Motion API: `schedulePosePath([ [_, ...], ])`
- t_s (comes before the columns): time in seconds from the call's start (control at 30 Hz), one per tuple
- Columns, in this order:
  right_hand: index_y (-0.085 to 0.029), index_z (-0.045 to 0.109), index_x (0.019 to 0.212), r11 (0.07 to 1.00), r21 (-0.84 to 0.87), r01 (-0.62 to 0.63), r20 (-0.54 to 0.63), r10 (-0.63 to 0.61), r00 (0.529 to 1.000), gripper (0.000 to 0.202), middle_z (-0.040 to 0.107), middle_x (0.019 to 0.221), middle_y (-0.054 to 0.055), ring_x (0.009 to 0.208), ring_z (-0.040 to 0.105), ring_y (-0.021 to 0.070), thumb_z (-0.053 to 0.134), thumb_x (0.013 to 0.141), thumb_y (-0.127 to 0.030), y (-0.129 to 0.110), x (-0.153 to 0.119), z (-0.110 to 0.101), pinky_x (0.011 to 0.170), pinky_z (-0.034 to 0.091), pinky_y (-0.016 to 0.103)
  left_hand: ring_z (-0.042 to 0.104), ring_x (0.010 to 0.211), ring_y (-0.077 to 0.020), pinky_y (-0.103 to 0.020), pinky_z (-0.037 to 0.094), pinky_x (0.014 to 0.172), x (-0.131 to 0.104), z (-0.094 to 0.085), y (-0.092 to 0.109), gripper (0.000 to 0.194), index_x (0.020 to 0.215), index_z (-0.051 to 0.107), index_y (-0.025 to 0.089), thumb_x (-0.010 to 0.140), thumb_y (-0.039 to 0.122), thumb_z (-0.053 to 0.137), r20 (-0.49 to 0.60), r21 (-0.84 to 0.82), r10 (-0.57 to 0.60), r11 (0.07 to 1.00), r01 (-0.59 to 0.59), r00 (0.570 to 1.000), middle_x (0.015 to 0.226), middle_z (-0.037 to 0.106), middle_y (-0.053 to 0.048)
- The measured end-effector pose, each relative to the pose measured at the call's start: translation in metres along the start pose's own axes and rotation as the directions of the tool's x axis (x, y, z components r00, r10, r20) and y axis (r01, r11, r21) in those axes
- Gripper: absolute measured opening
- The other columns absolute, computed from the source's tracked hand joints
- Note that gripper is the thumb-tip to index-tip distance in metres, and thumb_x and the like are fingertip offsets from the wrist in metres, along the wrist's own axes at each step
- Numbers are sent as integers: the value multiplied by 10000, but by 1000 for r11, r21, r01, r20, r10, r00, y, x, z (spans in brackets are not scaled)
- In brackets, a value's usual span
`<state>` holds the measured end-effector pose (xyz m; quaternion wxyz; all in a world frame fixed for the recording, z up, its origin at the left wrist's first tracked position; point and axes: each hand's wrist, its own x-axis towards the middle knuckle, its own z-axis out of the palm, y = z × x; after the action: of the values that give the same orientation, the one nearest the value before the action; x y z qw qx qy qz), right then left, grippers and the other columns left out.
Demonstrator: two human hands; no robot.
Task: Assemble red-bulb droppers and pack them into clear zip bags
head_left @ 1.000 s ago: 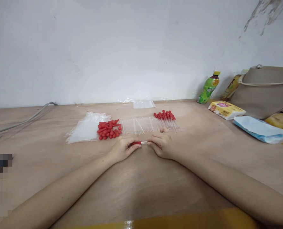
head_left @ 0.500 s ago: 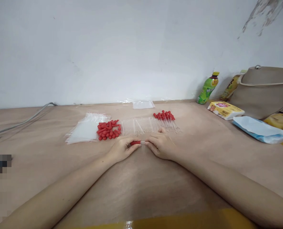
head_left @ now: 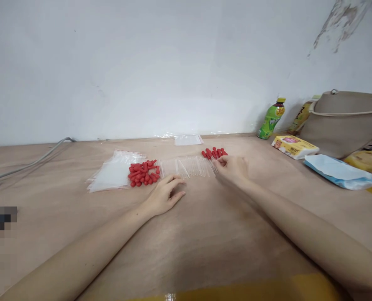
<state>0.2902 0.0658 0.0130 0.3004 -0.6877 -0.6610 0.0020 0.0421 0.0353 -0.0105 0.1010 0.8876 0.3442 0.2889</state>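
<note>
Fingers of left hand point(head_left: 165, 196) loosely curled, clear gap between thumb and index, nothing in it; resting on table point(head_left: 186, 255), just on the near side of bare tubes point(head_left: 190, 167). On right hand point(head_left: 234, 168), thumb and index nearly together beside bulbed tubes point(head_left: 215, 153); cannot tell if gripping one, too much blur and overlap. Bare tubes thin, clear, side by side in a row, at least one askew. At left end of row, heap of loose bulbs point(head_left: 143, 173), red. At right end, bulbed tubes, red ends toward wall point(head_left: 142, 75), stems partly behind right hand.

Judging by layout, part-way: small group with bulbs on, longer row without, plenty of bulbs unused. Flat bags point(head_left: 110, 169) fanned out left of heap; small stack point(head_left: 188, 140) of similar ones near wall.

Writing: none legible on bags, just red edge strips. Green bottle point(head_left: 271, 119), yellow cap, label too small to read. Behind it, yellow packet point(head_left: 300, 117), dark lettering, can't read. Yellow-white pack point(head_left: 294, 147) with cartoon picture and tiny print, not legible. Beside that, blue-white packet point(head_left: 339, 171), no readable text. No brand visible on handbag point(head_left: 342, 125). Far left, grey cable point(head_left: 50, 150).
</note>
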Motion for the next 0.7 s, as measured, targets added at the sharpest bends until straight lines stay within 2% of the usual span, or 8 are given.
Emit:
schedulePosePath([
  [0.1, -210, 630, 639, 988, -93, -124, -3, 124, 992, 304, 631, 633, 27, 698, 563, 199, 434, 776, -397, 4, 25, -1, 791, 243, 373, 524, 759, -133, -254, 464, 643, 1, 0, 0, 209, 1028, 553, 199, 827, 229, 503, 12, 10, -2, 1000, 2, 1000, 1049, 531, -63],
  [0.2, -205, 625, 625, 979, -139, -151, 4, 153, 988, 326, 637, 663, 43, 729, 571, 214, 419, 778, -406, 5, 40, 9, 799, 246, 387, 535, 786, -142, -255, 461, 657, 1, 1, -1, 172, 982, 572, 192, 831, 230, 498, 12, 9, 4, 1000, -5, 1000, 1019, 543, -63],
  [0.4, -176, 639, 662, 963, -248, -104, 29, 115, 993, 308, 644, 703, 86, 721, 584, 235, 416, 772, -358, 2, 40, 33, 780, 262, 415, 545, 833, -156, -291, 458, 740, 1, 2, -3, 140, 927, 590, 181, 834, 225, 496, 16, -1, 32, 999, -32, 999, 961, 562, -60],
  [0.5, -168, 636, 663, 955, -284, -87, 37, 102, 994, 314, 638, 687, 93, 705, 589, 241, 406, 774, -351, 3, 39, 35, 768, 273, 417, 548, 834, -155, -291, 458, 740, 2, 1, -2, 136, 910, 597, 178, 839, 221, 489, 30, -1, 33, 999, -33, 999, 951, 566, -59],
  [0.7, -187, 623, 653, 963, -247, -104, 72, 126, 989, 325, 629, 675, 80, 744, 585, 247, 406, 778, -395, 3, 40, 32, 753, 279, 408, 554, 810, -154, -290, 462, 720, 3, 0, 0, 139, 894, 609, 183, 840, 228, 489, 22, -2, 30, 1000, -30, 999, 926, 576, -56],
])
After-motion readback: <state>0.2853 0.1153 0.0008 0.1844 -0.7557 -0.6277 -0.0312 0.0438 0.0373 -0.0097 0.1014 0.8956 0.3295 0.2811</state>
